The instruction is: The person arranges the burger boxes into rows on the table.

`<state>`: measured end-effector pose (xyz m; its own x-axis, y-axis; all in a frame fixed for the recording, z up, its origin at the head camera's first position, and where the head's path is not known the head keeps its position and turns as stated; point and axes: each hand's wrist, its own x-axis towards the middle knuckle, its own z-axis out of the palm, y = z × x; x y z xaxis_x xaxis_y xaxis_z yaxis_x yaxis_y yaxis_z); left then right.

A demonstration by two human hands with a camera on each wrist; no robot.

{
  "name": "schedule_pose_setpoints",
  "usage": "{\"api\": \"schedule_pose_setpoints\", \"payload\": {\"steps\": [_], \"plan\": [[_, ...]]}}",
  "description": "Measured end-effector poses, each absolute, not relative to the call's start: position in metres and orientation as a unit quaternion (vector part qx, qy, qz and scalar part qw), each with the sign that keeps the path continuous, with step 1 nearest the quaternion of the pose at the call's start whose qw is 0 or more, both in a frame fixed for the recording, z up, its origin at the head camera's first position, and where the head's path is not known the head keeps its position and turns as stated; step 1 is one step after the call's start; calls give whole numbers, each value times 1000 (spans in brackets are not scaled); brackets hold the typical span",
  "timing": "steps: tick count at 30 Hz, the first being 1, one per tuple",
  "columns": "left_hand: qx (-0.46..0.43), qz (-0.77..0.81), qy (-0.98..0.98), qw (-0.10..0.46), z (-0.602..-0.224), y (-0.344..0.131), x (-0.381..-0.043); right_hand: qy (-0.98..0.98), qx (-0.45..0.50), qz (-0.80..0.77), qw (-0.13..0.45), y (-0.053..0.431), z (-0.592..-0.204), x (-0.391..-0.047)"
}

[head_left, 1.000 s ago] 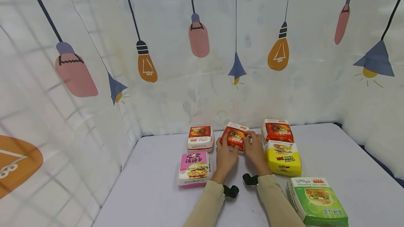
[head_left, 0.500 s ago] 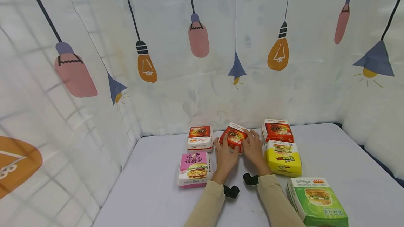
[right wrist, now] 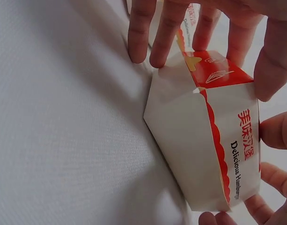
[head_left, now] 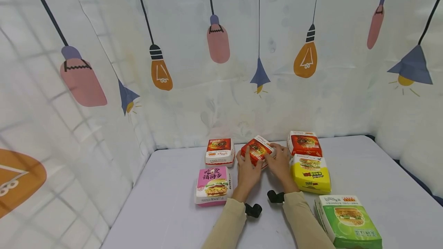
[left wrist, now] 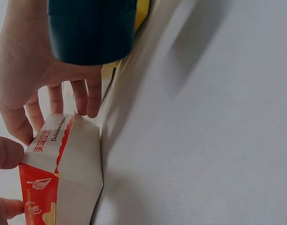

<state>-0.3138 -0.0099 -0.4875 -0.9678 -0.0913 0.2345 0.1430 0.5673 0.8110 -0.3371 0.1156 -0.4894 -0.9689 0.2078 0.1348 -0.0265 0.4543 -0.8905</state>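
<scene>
A red-and-white hamburger box [head_left: 257,150] sits turned askew at the back middle of the table, held between both hands. The left hand [head_left: 247,174] grips its left side, with its thumb at the near side. Around the right corner, the right hand [head_left: 278,167] holds with bent fingers. In the left wrist view, the box [left wrist: 78,164] shows its white lower side, with fingertips of the right hand [left wrist: 45,70] close along it. Fingers of the left hand [right wrist: 166,28] lie against the far end of the box [right wrist: 199,126] in the right wrist view.
Another red-and-white box [head_left: 220,152] and a pink box [head_left: 214,186] stand left of the hands. On the right are a red box [head_left: 304,143], a yellow box [head_left: 310,173] and a larger green box [head_left: 348,221]. A printed cloth wall [head_left: 228,103] borders the table's back.
The held hamburger box has turned clockwise as seen in the head view. The right fingers have shifted slightly along its right side; the other boxes stay put.
</scene>
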Motion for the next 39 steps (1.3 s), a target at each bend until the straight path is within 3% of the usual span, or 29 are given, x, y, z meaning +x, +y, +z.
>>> {"api": "schedule_pose_setpoints", "payload": {"steps": [39], "plan": [[-16,-451,-878,158,-488,-12,-314,-835,-67,537,94,120,-486,-336]]}}
